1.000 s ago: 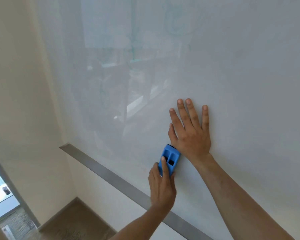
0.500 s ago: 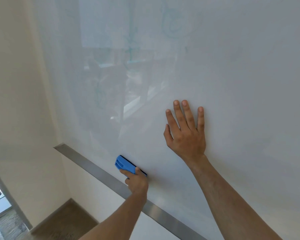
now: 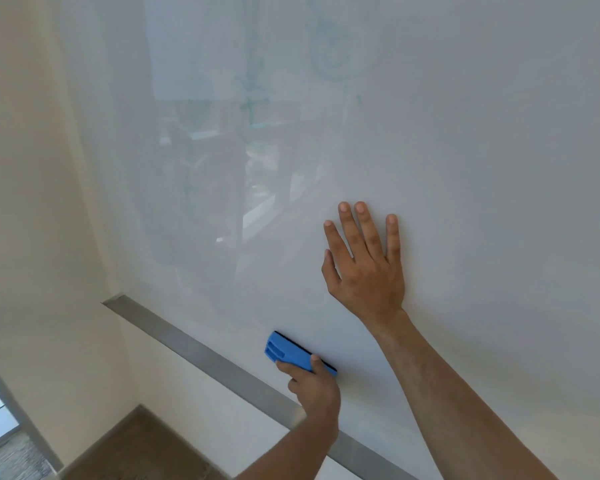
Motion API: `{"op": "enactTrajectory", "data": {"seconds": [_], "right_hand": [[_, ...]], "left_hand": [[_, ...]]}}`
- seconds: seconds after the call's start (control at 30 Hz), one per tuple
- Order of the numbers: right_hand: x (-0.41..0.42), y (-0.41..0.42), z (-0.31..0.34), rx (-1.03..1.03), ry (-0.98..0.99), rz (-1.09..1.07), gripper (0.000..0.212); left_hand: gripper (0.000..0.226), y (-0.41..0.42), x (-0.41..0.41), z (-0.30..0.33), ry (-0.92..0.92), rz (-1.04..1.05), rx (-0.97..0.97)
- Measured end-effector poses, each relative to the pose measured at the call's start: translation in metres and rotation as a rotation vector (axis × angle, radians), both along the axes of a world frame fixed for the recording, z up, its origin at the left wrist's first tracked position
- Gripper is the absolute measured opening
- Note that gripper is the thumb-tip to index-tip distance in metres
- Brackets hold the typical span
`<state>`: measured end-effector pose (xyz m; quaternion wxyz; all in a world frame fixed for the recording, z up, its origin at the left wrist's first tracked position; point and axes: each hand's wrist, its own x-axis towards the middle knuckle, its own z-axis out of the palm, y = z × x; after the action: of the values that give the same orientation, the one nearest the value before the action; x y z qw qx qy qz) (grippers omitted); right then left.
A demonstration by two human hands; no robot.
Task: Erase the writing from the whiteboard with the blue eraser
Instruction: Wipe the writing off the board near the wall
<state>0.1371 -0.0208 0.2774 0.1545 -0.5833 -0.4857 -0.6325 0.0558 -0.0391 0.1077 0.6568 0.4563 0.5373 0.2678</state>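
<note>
Left hand grips the blue plastic eraser low on the glossy whiteboard; right hand lies flat, fingers spread. Faint teal scribbles remain higher up.

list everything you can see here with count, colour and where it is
glossy whiteboard: one, white, fills most of the view
faint marker writing: a few traces, teal, upper middle of the board
metal ledge: one, silver-grey, along the board's bottom edge
plastic block eraser: one, blue, low on the board just above the ledge
wall: cream, left of the board
floor: brown, bottom left
left hand: grips the eraser
right hand: flat on the board, fingers spread
</note>
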Motion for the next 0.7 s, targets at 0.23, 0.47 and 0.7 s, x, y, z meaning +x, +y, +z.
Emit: {"op": "enactTrajectory", "data": {"seconds": [0.23,0.47,0.7], "right_hand": [[-0.001,0.0,0.001,-0.004,0.012,0.005,0.044],[0.002,0.001,0.0,-0.023,-0.006,-0.018,0.046],[0.003,0.0,-0.001,-0.018,0.001,0.008,0.047]], "left_hand": [[0.07,0.041,-0.015,0.008,-0.077,0.123,-0.286],[0.075,0.017,0.012,0.063,-0.241,0.089,0.025],[0.074,0.017,0.01,0.046,-0.149,0.113,0.113]]}}
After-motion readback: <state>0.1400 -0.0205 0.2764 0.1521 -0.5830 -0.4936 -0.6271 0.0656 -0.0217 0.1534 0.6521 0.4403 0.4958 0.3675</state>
